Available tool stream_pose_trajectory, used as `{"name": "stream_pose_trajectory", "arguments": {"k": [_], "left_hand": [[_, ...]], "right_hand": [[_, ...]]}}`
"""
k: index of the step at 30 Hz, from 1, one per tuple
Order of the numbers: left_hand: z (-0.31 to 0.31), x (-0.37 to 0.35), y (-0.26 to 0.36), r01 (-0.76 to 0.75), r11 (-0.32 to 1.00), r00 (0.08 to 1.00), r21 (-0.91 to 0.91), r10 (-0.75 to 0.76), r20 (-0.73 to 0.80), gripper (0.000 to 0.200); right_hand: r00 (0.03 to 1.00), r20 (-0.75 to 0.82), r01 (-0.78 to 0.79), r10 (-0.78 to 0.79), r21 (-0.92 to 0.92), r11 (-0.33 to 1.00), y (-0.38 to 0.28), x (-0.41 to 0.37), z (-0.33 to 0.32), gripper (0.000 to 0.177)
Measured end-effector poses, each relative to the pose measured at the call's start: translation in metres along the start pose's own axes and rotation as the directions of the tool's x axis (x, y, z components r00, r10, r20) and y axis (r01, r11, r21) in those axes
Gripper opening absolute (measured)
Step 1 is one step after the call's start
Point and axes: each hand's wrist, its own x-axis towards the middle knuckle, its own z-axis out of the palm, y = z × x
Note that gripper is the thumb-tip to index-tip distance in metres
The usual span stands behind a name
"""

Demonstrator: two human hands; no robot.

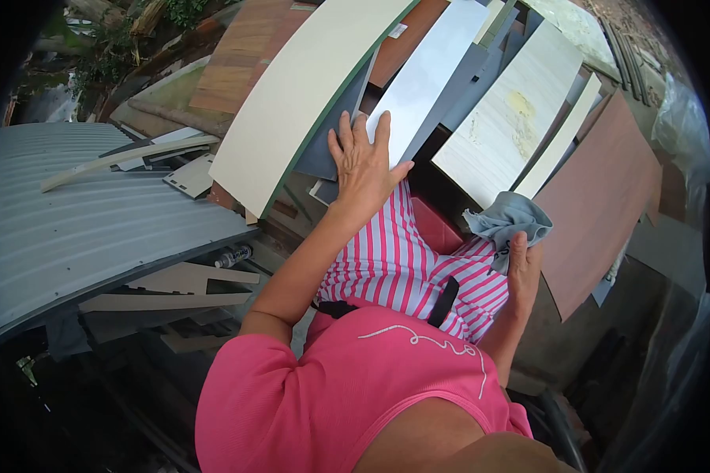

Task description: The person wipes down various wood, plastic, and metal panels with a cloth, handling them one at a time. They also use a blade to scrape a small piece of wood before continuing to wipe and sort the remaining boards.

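Note:
My left hand (363,167) is open, fingers spread, over the near end of a glossy white panel (422,83), just above my striped trousers (383,244). Close by that hand a dark grey board (335,130) slants beneath a large cream panel (304,94) with a green edge. In my right hand (524,268) is a crumpled grey cloth (509,221), gripped between thumb and fingers beside my knee. A pale wood-grain board (513,110) with yellowish stains lies just beyond the cloth.
A corrugated metal sheet (95,221) spreads at left, with loose strips (134,158) on it and a bottle (233,255) at its edge. A reddish-brown board (596,205) leans at right, near clear plastic sheeting (682,134). Wood-patterned boards (241,59) lie at upper left.

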Motion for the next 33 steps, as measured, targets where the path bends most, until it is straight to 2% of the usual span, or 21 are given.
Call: {"name": "stream_pose_trajectory", "arguments": {"k": [2, 5, 7, 9, 10, 11, 13, 14, 15, 16, 19, 21, 22, 23, 26, 28, 29, 30, 31, 32, 33], "left_hand": [[-0.002, 0.0, 0.002, 0.019, 0.999, 0.998, 0.027, -0.021, 0.057, 0.078], [-0.005, 0.004, 0.0, 0.042, 0.999, 0.999, -0.018, -0.041, 0.035, 0.079], [-0.018, 0.005, 0.006, 0.032, 0.999, 0.999, -0.008, -0.032, 0.006, 0.078], [-0.039, 0.007, 0.017, 0.144, 0.95, 0.986, -0.278, -0.116, 0.117, 0.077], [-0.046, 0.005, 0.022, 0.141, 0.95, 0.987, -0.28, -0.113, 0.115, 0.077], [-0.051, 0.002, 0.027, 0.157, 0.921, 0.986, -0.356, -0.129, 0.102, 0.075], [-0.055, -0.009, 0.034, 0.162, 0.889, 0.987, -0.428, -0.136, 0.091, 0.073], [-0.053, -0.016, 0.037, 0.149, 0.893, 0.989, -0.425, -0.128, 0.078, 0.071], [-0.052, -0.022, 0.04, 0.136, 0.896, 0.991, -0.423, -0.119, 0.066, 0.07], [-0.052, -0.029, 0.041, 0.13, 0.897, 0.991, -0.422, -0.112, 0.069, 0.07], [-0.059, -0.046, 0.039, 0.042, 0.915, 0.998, -0.402, -0.023, 0.052, 0.069], [-0.067, -0.058, 0.033, -0.06, 0.939, 0.994, -0.338, 0.085, 0.061, 0.071], [-0.074, -0.063, 0.032, -0.056, 0.94, 0.995, -0.338, 0.081, 0.06, 0.071], [-0.082, -0.067, 0.032, -0.083, 0.94, 0.991, -0.33, 0.112, 0.072, 0.07], [-0.097, -0.081, 0.029, -0.133, 0.927, 0.979, -0.35, 0.178, 0.1, 0.069], [-0.1, -0.087, 0.026, -0.163, 0.909, 0.97, -0.384, 0.219, 0.108, 0.068], [-0.099, -0.091, 0.023, -0.099, 0.858, 0.968, -0.503, 0.2, 0.151, 0.068], [-0.097, -0.093, 0.022, -0.032, 0.791, 0.962, -0.61, 0.189, 0.195, 0.067], [-0.093, -0.095, 0.022, -0.043, 0.785, 0.961, -0.618, 0.202, 0.19, 0.067], [-0.089, -0.097, 0.022, 0.009, 0.716, 0.945, -0.698, 0.222, 0.24, 0.067], [-0.083, -0.099, 0.022, 0.069, 0.639, 0.926, -0.766, 0.245, 0.288, 0.068]], "right_hand": [[1.0, -0.012, -0.004, 0.004, 0.011, 1.0, -0.002, -0.003, 0.006, 0.053], [1.0, -0.015, -0.017, 0.017, 0.02, 1.0, 0.002, -0.004, 0.011, 0.057], [0.999, -0.016, -0.046, 0.048, 0.14, 0.989, 0.004, -0.007, 0.016, 0.062], [0.999, 0.015, -0.037, 0.035, 0.167, 0.985, 0.0, -0.004, 0.022, 0.066], [0.99, 0.128, -0.1, 0.06, 0.337, 0.936, -0.003, -0.001, 0.029, 0.07], [0.968, 0.241, -0.177, 0.062, 0.488, 0.855, -0.008, 0.003, 0.038, 0.075], [0.907, 0.36, -0.401, 0.219, 0.578, 0.71, -0.025, 0.011, 0.065, 0.073], [0.919, 0.364, -0.358, 0.152, 0.608, 0.709, -0.023, 0.017, 0.083, 0.071], [0.928, 0.364, -0.314, 0.085, 0.637, 0.704, -0.022, 0.023, 0.101, 0.068], [0.943, 0.317, -0.282, 0.101, 0.601, 0.748, -0.033, 0.028, 0.113, 0.067], [0.961, 0.245, -0.263, 0.13, 0.655, 0.708, -0.058, 0.037, 0.12, 0.063], [0.898, 0.292, -0.432, 0.329, 0.73, 0.53, -0.066, 0.052, 0.114, 0.062], [0.952, 0.217, -0.304, 0.215, 0.746, 0.592, -0.035, 0.071, 0.115, 0.064], [0.966, 0.177, -0.256, 0.19, 0.773, 0.581, -0.034, 0.085, 0.106, 0.061], [0.977, 0.039, -0.147, 0.211, 0.84, 0.523, -0.035, 0.137, 0.064, 0.047], [0.98, 0.008, -0.102, 0.197, 0.878, 0.468, -0.041, 0.168, 0.031, 0.042], [0.981, -0.022, -0.052, 0.192, 0.927, 0.371, -0.042, 0.182, 0.018, 0.045], [0.991, 0.079, -0.102, 0.105, 0.966, 0.237, -0.044, 0.187, 0.01, 0.047], [0.986, 0.164, -0.163, 0.002, 0.981, 0.105, -0.045, 0.192, 0.004, 0.049], [0.989, 0.151, -0.15, 0.001, 0.982, 0.112, -0.045, 0.196, 0.002, 0.049], [0.984, 0.178, -0.179, -0.025, 0.984, -0.013, -0.041, 0.199, 0.004, 0.048]]}}
